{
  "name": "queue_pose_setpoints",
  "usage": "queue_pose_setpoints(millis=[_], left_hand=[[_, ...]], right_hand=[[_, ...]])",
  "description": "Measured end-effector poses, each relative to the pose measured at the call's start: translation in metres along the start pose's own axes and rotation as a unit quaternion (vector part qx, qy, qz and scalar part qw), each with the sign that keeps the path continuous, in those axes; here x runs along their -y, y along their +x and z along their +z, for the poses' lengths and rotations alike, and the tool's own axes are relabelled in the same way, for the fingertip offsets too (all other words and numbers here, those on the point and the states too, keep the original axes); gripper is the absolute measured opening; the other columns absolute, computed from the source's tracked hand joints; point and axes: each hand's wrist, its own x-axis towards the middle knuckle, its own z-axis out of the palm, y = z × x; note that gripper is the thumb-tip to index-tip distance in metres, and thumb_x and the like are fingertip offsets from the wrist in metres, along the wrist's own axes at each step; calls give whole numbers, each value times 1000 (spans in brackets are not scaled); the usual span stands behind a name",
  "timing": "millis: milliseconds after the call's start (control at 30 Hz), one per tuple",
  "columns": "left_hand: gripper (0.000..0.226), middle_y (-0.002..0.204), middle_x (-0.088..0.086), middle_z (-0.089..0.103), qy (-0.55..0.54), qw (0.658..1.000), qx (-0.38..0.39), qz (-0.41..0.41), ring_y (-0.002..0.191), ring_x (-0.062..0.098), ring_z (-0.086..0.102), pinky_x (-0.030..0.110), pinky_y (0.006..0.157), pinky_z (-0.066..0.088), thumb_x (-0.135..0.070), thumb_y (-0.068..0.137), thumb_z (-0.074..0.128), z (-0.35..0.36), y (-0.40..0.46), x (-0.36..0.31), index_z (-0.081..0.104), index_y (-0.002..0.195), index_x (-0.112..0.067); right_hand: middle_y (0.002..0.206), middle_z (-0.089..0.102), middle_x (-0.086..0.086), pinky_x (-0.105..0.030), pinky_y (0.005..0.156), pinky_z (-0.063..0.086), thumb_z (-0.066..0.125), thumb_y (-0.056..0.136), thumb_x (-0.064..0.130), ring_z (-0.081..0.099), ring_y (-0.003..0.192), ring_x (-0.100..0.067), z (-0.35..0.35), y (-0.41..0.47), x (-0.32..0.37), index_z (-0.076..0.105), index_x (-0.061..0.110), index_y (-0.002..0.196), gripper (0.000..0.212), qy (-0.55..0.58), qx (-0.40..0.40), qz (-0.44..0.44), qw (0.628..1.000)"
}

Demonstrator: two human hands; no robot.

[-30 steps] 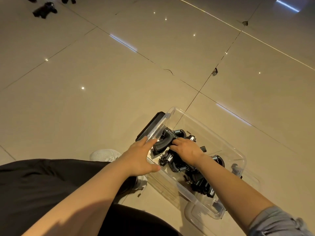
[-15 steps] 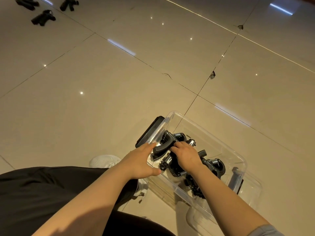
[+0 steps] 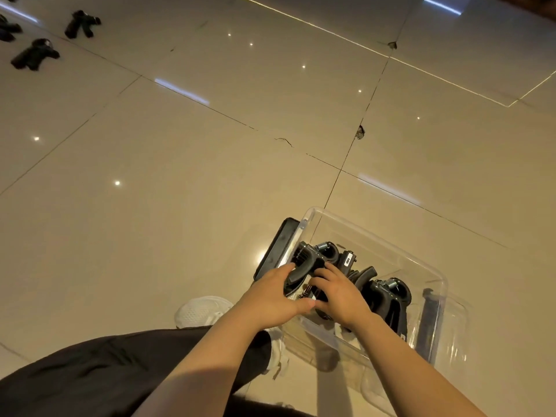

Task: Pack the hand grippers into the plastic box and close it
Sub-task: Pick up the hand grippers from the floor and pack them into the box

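A clear plastic box [image 3: 376, 236] stands open on the tiled floor, with black latches at its left end [image 3: 276, 248] and right end [image 3: 428, 320]. Several black hand grippers with steel springs lie inside: one at the left end [image 3: 313, 255], another towards the right [image 3: 388, 293]. My left hand [image 3: 270, 296] grips the box's near-left corner, its fingertips touching the left gripper's handle. My right hand [image 3: 340, 293] is inside the box, fingers curled over that same gripper. What lies beneath my hands is hidden.
Three more black hand grippers lie on the floor at the far left [image 3: 81, 24], [image 3: 34, 57], [image 3: 7, 30]. A clear lid [image 3: 451, 356] lies against the box's right side. My white shoe [image 3: 204, 311] and black-trousered leg are just left of the box.
The view has swung so more loose grippers show at far left. My left fingers slid from the rim onto the gripper's handle. My right hand pulled slightly nearer, still on the gripper.
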Motion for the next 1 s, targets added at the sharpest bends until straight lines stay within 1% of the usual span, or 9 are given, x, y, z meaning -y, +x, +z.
queue_pose_setpoints(millis=[67, 167, 267, 400, 533, 667, 833, 900, 1000], left_hand=[[77, 152, -2, 25, 5, 1000, -19, 7, 134, 17, 34, 30, 103, 33, -47, 84, 61, -6, 4, -2, 20, 147, -29], [68, 145, -1, 36, 1, 999, -48, 24, 127, 16, 42, 29, 98, 37, -44, 85, 60, -15, 6, -1, 30, 143, -28], [57, 136, -1, 47, -2, 997, -68, 40, 120, 15, 48, 29, 95, 41, -41, 86, 60, -23, 5, 0, 40, 137, -25], [40, 112, -3, 59, -18, 993, -89, 74, 102, 13, 55, 28, 88, 45, -37, 86, 61, -30, 0, -5, 53, 124, -23], [24, 89, -9, 61, -12, 989, -64, 133, 82, 10, 58, 25, 77, 48, -32, 85, 63, -44, -11, -8, 61, 108, -24], [12, 90, -9, 66, -7, 974, -81, 211, 83, 5, 60, 13, 72, 47, -26, 86, 63, -86, -36, -7, 64, 97, -29], [12, 94, -14, 66, 102, 934, -122, 321, 89, 1, 60, 20, 82, 50, -24, 89, 61, -166, -67, -5, 67, 99, -25], [12, 94, -14, 66, 97, 925, -145, 337, 89, 0, 60, 14, 80, 48, -22, 89, 61, -200, -75, -7, 68, 98, -24], [12, 94, -16, 64, 81, 916, -175, 351, 91, -3, 59, 8, 78, 44, -22, 89, 61, -249, -85, -6, 66, 99, -26]], right_hand=[[147, 37, -3, -35, 115, 20, 64, 86, 37, 22, 142, -24, -1, -2, 6, 51, 19, 132, 51, -4, 5, 25, 1000], [149, 33, -1, -32, 107, 33, 61, 88, 36, 33, 135, -20, -6, -8, 19, 46, 21, 136, 53, 32, -10, 90, 995], [142, 39, 3, -30, 97, 39, 60, 89, 39, 43, 126, -17, -14, -16, 32, 49, 21, 133, 49, 106, -63, 162, 979], [118, 56, 6, -25, 87, 43, 61, 89, 35, 54, 105, -11, -27, -38, 48, 59, 20, 120, 35, 228, -165, 259, 924], [97, 65, 9, -22, 78, 48, 64, 87, 28, 60, 89, -5, -38, -73, 72, 65, 22, 103, 17, 351, -245, 318, 846], [90, 67, 11, -24, 79, 50, 65, 87, 26, 62, 87, -4, -67, -92, 97, 67, 25, 91, 5, 386, -292, 321, 814], [94, 65, 11, -21, 79, 48, 62, 89, 21, 59, 89, -2, -118, -74, 133, 64, 25, 95, 8, 408, -380, 298, 775], [95, 65, 9, -19, 75, 46, 62, 89, 19, 59, 88, -4, -133, -56, 157, 65, 24, 97, 10, 417, -405, 278, 765], [94, 66, 7, -25, 78, 51, 61, 89, 18, 63, 88, -9, -159, -24, 200, 63, 27, 96, 12, 432, -417, 228, 766]])
